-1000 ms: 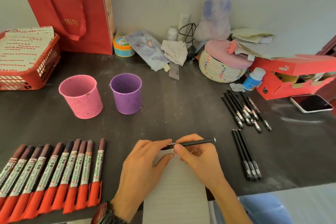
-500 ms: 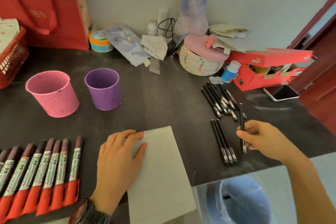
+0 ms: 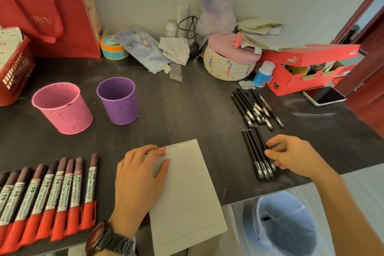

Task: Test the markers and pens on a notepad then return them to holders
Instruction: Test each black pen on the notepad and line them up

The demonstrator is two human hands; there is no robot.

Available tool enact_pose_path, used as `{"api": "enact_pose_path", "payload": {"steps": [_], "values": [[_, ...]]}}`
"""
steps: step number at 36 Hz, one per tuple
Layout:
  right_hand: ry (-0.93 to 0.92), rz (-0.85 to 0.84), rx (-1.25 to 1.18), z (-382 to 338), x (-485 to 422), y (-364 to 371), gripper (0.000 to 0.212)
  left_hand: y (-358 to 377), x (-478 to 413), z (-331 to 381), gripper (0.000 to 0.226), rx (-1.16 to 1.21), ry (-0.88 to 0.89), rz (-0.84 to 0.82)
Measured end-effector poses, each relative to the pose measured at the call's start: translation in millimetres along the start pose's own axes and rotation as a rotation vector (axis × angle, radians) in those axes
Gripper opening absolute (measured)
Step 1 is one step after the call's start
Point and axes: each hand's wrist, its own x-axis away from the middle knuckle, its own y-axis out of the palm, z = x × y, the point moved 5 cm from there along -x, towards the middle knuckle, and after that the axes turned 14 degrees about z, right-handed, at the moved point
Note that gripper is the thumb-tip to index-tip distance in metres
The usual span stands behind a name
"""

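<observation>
Presses notepad flat at 6 o'clock on bench with left hand, fingers straight, slightly spread. Pinches outermost black pen of near row at 3 o'clock with right hand, fingers curled. Has second pen pile at 2 o'clock, red markers at 8, pink holder and purple holder at 10 to 11.

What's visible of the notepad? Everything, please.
The notepad is a white rectangular pad of faintly ruled paper with a red printed strip and small print along its top edge. The page looks unmarked. It lies flat on the dark table, slightly askew, its lower end overhanging the near edge. The left hand rests flat on its upper left corner; nothing else touches it.
</observation>
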Motion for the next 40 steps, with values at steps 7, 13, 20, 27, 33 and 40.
{"api": "enact_pose_path", "payload": {"steps": [7,13,20,27,33,40], "values": [[-0.012,-0.008,-0.002,1,2,5,0.016,0,0,0,0.025,0.002,0.002,0.008],[-0.017,-0.020,0.036,0,1,6,0.016,1,0,-1,0.026,0.008,-0.009,-0.004],[0.004,-0.058,0.091,-3,1,5,0.016,0,0,0,0.026,0.011,-0.001,0.004],[-0.054,0.162,0.044,-31,11,8,0.055,0,-1,0,0.028,0.011,-0.008,-0.026],[-0.055,0.204,0.092,-49,28,21,0.072,-1,0,0,0.025,0.014,0.002,0.006],[0.011,0.170,0.113,-43,42,31,0.085,-1,1,0,0.022,0.026,-0.003,0.032]]}}
